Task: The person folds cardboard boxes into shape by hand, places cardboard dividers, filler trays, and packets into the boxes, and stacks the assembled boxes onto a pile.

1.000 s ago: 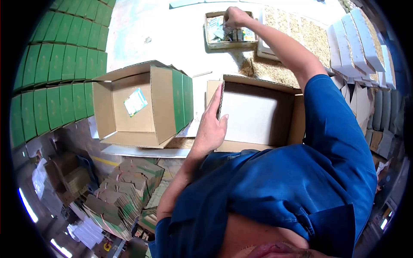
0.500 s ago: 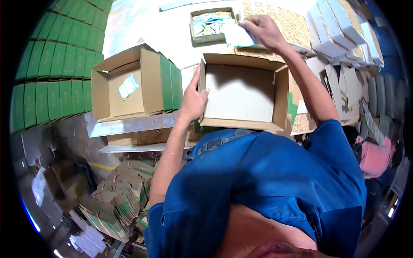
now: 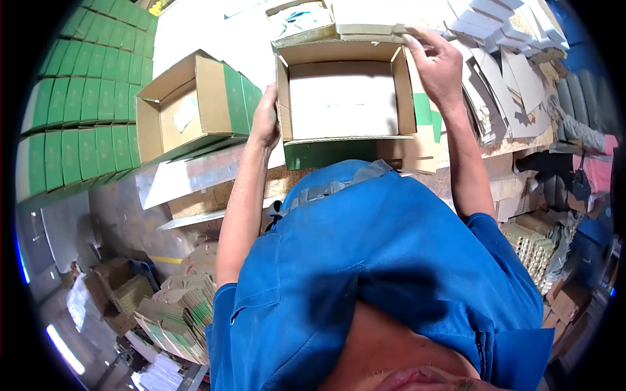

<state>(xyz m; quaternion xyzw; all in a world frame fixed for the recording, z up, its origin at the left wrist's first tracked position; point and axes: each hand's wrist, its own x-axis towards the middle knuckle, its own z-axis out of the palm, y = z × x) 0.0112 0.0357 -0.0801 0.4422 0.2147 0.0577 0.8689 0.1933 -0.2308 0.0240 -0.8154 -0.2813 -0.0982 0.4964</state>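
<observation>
An open cardboard box [image 3: 339, 52] with green outer panels and a white inner bottom is in front of me. My left hand [image 3: 265, 120] grips its left wall from outside, the thumb hidden. My right hand [image 3: 438, 68] is at the back right corner, its bent fingers on the rim; no packet shows in it. On the left stands a second open box [image 3: 215, 94], tilted, with a white-and-blue packet [image 3: 186, 115] inside. Behind my box is a shallow carton [image 3: 300, 29] holding blue-and-white packets.
Rows of green boxes [image 3: 78, 153] are stacked at the far left. Flat cardboard pieces [image 3: 495, 91] and white boxes [image 3: 482, 23] lie to the right. Bundled flat cartons [image 3: 176, 313] sit below the table at left. A person in pink [image 3: 600, 159] is at the far right.
My right hand has left the packets and come down to the box's right corner; the packet it held is out of sight. My left hand has shifted to the outside of the wall. The view has shifted.
</observation>
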